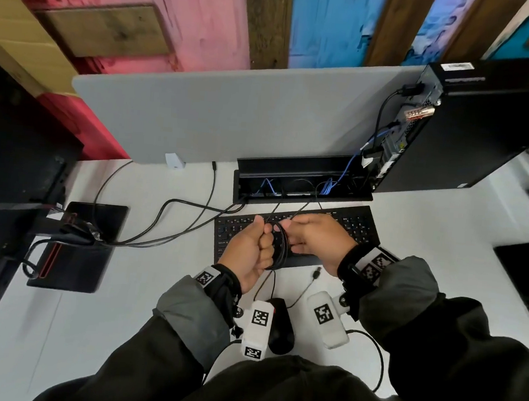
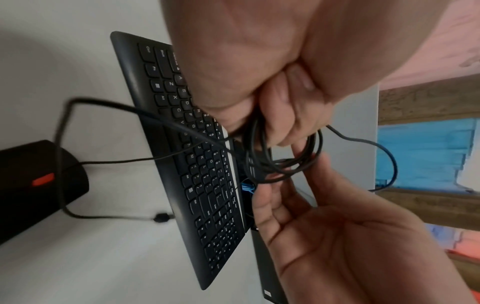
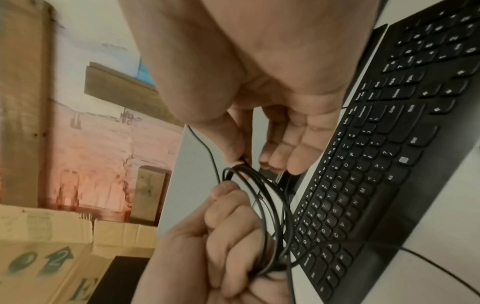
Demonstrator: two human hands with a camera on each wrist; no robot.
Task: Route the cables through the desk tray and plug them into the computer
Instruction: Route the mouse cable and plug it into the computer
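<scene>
A coil of thin black cable (image 1: 280, 249) hangs over the keyboard (image 1: 353, 226). My left hand (image 1: 261, 242) grips the coil in a fist, seen close up in the left wrist view as loops of the coil (image 2: 285, 166) under the left hand (image 2: 272, 98). My right hand (image 1: 289, 230) pinches one strand at the top of the coil (image 3: 262, 203) between thumb and forefinger, its other fingers loosely bent. Two strands run from the coil back into the open black desk tray (image 1: 345, 196). The black computer (image 1: 484, 122) stands at the back right, its rear ports facing the tray.
A loose USB plug (image 1: 316, 273) lies on the white desk by the mouse (image 1: 281, 328). Blue network cables (image 1: 327, 186) sit in the tray and climb to the computer. A monitor base (image 1: 97, 218) with thick cables stands at the left, a grey partition (image 1: 232, 112) behind.
</scene>
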